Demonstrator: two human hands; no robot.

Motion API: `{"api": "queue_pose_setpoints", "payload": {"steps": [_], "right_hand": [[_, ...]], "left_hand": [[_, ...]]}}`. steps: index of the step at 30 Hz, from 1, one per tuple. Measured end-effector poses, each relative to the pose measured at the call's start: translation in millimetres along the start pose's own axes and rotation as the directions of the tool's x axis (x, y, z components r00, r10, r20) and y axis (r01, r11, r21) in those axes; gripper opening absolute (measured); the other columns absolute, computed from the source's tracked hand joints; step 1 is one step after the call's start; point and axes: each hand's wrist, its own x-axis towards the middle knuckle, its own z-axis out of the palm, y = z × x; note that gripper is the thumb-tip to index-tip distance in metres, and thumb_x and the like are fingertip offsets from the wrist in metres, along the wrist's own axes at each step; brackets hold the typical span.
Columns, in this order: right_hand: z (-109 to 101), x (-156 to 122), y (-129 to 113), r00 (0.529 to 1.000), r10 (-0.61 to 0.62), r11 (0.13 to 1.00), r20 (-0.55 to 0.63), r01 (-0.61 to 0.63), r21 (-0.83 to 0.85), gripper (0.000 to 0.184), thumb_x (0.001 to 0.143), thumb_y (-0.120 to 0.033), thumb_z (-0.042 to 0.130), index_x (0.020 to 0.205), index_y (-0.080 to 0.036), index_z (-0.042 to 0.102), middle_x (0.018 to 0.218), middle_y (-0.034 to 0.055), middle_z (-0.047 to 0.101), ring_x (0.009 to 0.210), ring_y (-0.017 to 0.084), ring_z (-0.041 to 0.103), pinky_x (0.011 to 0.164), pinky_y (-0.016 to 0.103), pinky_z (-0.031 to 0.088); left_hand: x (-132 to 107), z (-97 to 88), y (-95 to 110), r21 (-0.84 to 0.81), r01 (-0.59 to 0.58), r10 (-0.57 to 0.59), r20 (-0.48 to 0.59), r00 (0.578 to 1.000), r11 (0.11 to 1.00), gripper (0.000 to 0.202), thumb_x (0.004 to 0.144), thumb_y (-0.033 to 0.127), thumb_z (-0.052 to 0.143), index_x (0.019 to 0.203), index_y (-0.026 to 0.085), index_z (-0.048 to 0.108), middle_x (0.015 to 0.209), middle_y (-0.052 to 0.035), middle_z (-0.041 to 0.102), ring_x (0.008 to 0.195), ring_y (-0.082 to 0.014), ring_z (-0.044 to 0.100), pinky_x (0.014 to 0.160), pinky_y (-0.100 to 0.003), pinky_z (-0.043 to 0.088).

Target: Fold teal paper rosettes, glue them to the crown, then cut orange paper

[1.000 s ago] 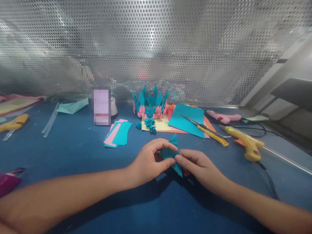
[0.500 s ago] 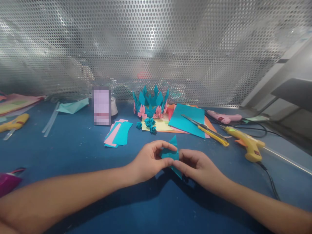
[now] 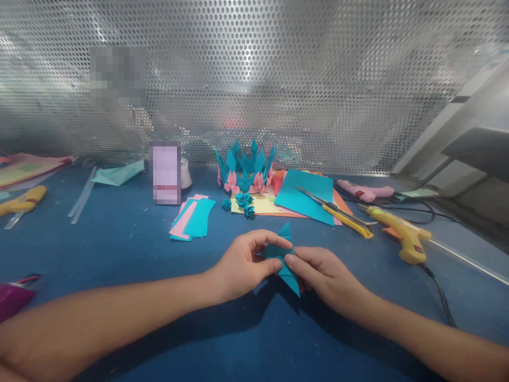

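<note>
"From my console, where's the workpiece, and how are the hands?"

"I have it between them: a teal, pointed piece of folded paper point(image 3: 289, 276). The left hand point(image 3: 240, 262) pinches it narrowly, thumb against forefinger; the right hand point(image 3: 330, 273) nips its right edge, though I can't see the fingertips behind."

"Which step would you call it?"

"Folding, I'd judge, probably pressing a crease. The next move calls for a steady left hold and light right-thumb pressure, so the thin paper doesn't buckle."

"And its lie?"

"I read the long axis as running away from the wearer. One tip points out past the left forefinger, towards the teal folded-paper crown with pink flowers point(image 3: 245, 184) beyond both hands; the other points back, slightly rightward, below the right thumb. Its tilt I can't tell."
</note>
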Motion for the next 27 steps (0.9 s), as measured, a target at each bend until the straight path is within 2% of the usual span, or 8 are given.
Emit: {"api": "queue_pose_setpoints", "payload": {"steps": [3,8,11,16,21,24,27], "right_hand": [[-0.8,-0.7,-0.5,1.000,0.001,1.000,-0.001,-0.001,0.020,0.049,0.091,-0.048,0.034,0.053,-0.020,0.045,0.048,-0.0021,0.047,0.047,0.010,0.043,0.049,0.023,0.034],[-2.8,-1.4,-1.7,0.999,0.045,0.993,-0.010,-0.044,0.109,0.056,0.090,-0.055,0.029,0.052,-0.019,0.049,0.049,0.0013,0.052,0.048,0.012,0.047,0.050,0.025,0.037],[-2.1,-0.7,-3.3,0.998,0.064,0.990,-0.026,-0.061,0.129,0.059,0.089,-0.060,0.028,0.051,-0.019,0.048,0.048,0.0009,0.051,0.047,0.012,0.046,0.049,0.025,0.037],[-0.4,-0.4,-6.1,0.993,0.098,0.983,-0.062,-0.087,0.161,0.059,0.087,-0.063,0.029,0.051,-0.019,0.047,0.047,0.0003,0.049,0.045,0.011,0.044,0.048,0.024,0.037],[-0.4,0.4,-4.5,0.994,0.075,0.988,-0.082,-0.063,0.139,0.054,0.085,-0.063,0.033,0.054,-0.020,0.045,0.048,-0.0017,0.045,0.045,0.010,0.043,0.045,0.023,0.035],[-0.8,1.4,-3.2,0.995,0.033,0.997,-0.090,-0.026,0.071,0.048,0.085,-0.058,0.039,0.056,-0.020,0.044,0.049,-0.0030,0.042,0.046,0.010,0.041,0.044,0.023,0.033],[-0.9,2.1,-3.0,0.997,0.011,0.998,-0.081,-0.006,0.062,0.041,0.086,-0.051,0.040,0.058,-0.020,0.043,0.051,-0.0036,0.041,0.048,0.010,0.039,0.044,0.022,0.031]], "left_hand": [[-1.1,1.0,0.9,0.008,-0.016,0.016,0.008,1.000,1.000,0.021,0.070,0.015,0.063,0.091,0.016,0.060,0.094,-0.0047,0.060,0.086,-0.0160,0.055,0.071,-0.027,0.044],[-2.2,1.8,-2.4,0.055,-0.028,0.027,0.025,0.999,0.998,0.022,0.070,0.017,0.062,0.091,0.016,0.058,0.086,-0.0034,0.058,0.076,-0.0144,0.054,0.065,-0.026,0.044],[-2.8,1.1,-5.1,0.099,-0.036,0.033,0.033,0.999,0.994,0.021,0.072,0.018,0.061,0.092,0.016,0.056,0.085,-0.0033,0.056,0.074,-0.0144,0.054,0.065,-0.027,0.044],[-4.9,-1.4,-4.5,0.255,-0.116,0.106,0.052,0.993,0.960,0.014,0.073,0.015,0.059,0.087,0.017,0.056,0.086,-0.0030,0.055,0.075,-0.0144,0.053,0.065,-0.027,0.044],[-5.9,-1.5,-2.9,0.320,-0.171,0.152,0.084,0.985,0.932,0.009,0.073,0.012,0.058,0.081,0.017,0.057,0.087,-0.0034,0.055,0.077,-0.0145,0.053,0.063,-0.025,0.043],[-6.0,-0.1,-4.2,0.321,-0.141,0.124,0.073,0.990,0.936,0.009,0.072,0.013,0.059,0.079,0.017,0.057,0.085,-0.0031,0.054,0.074,-0.0136,0.051,0.060,-0.023,0.041],[-5.9,1.3,-6.9,0.266,-0.059,0.047,0.050,0.998,0.962,0.011,0.071,0.015,0.060,0.081,0.017,0.056,0.080,-0.0010,0.053,0.063,-0.0103,0.048,0.054,-0.023,0.039]]}}
